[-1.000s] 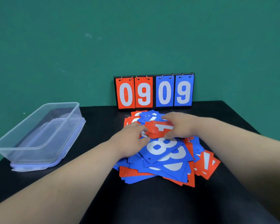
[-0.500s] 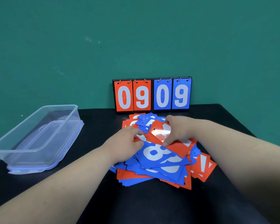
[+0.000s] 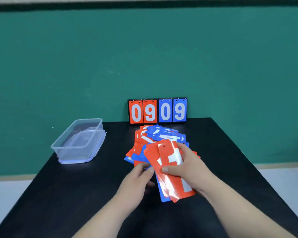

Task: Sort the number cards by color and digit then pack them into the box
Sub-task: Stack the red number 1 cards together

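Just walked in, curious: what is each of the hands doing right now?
Left hand: curled against the card stack; whether it grips cannot be told.
Right hand: holding the card stack, red card on top.

black table [image 3: 76,194] | clear box [image 3: 72,152] left | card pile [image 3: 162,136] centre | scoreboard [image 3: 157,111] back edge

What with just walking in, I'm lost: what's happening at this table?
A person is sorting number cards. The right hand grips a bunch, red on top, above the mixed red and blue pile; the left hand is at the bunch's edge. The clear box on the left holds no cards yet.
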